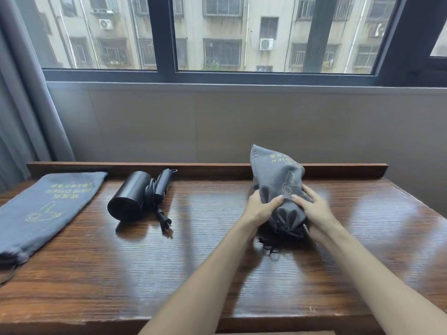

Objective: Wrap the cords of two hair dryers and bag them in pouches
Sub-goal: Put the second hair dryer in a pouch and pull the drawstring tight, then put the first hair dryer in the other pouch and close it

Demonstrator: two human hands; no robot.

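Both hands clamped on filled pouch (278,180): left hand (262,205), right hand (312,206). Pin the neck, pull the drawstring (271,249) below them tight.

I stand at a dark wooden counter (169,274) with a raised back lip, its glossy top reflecting daylight. Behind it runs a plain grey wall (217,126) under a wide window (242,76) with dark frames. A grey curtain (26,105) hangs at my left. Outside, a pale apartment block (254,25) carries air-conditioner units.
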